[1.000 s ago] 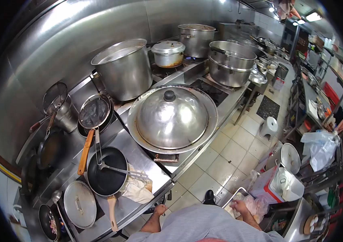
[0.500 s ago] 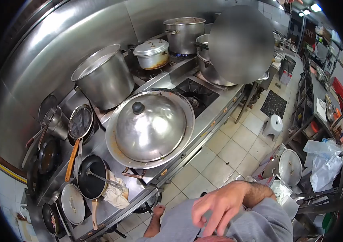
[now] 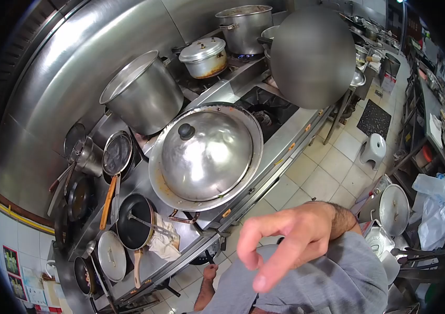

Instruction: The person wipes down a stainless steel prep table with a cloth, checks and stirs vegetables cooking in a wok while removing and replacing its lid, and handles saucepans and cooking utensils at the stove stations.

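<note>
I see my right hand (image 3: pixel 291 238) up, fingers loosely apart, nothing visible in it. My left hand (image 3: pixel 210 271) looks nearer the cloth (image 3: pixel 165 246), which lies at its 10 o'clock on the counter (image 3: pixel 152 270); its grip I can't tell.

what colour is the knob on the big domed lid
The knob is black; the head view shows it best.

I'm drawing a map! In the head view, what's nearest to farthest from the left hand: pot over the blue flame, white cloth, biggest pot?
From the left hand:
1. White cloth: just up and left
2. Biggest pot: farther up-left
3. Pot over the blue flame: top middle
</note>
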Demonstrator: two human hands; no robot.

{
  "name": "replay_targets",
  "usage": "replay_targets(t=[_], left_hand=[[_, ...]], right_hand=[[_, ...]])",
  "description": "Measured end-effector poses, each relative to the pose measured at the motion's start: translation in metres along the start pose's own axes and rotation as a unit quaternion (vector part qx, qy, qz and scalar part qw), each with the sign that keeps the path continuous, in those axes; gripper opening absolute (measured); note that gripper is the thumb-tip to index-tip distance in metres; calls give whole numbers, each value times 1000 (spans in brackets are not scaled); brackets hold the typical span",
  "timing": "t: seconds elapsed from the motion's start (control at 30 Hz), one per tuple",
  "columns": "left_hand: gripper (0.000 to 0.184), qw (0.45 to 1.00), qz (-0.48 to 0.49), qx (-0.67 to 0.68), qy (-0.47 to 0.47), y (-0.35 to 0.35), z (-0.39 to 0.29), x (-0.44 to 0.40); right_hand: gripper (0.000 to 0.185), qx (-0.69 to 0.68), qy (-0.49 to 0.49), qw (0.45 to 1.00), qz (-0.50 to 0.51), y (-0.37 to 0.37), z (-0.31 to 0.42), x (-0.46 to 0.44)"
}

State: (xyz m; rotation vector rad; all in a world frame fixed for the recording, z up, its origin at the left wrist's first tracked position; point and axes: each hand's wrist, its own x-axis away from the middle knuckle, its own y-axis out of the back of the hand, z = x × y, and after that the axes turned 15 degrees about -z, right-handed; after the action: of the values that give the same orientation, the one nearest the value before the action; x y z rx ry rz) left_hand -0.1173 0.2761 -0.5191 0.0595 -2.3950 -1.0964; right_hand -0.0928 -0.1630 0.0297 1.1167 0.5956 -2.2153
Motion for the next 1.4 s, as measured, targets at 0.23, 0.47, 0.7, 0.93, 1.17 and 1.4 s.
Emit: replay_targets(t=[0.23,0.47,0.7,0.93,1.17,1.4], left_hand=[[16,998,54,-10,-20,0,15,13],[15,995,30,60,-70,-17,44,-1],[17,969,17,172,-178,-25,55,-2],[21,979,6,157,-129,-29,57,-3],[17,982,-18,120,-148,-26,49,-7],[29,997,-29,65,25,-11,44,0]], right_hand=[[29,-88,121,989,-2,-39,-35,-37],[27,-177,138,974,16,-60,-57,-52],[26,-137,107,984,41,-53,-56,-56],[27,-104,97,989,28,-50,-57,-53],[38,-65,127,989,-34,-69,-70,-39],[46,5,144,986,85,-53,-69,-64]])
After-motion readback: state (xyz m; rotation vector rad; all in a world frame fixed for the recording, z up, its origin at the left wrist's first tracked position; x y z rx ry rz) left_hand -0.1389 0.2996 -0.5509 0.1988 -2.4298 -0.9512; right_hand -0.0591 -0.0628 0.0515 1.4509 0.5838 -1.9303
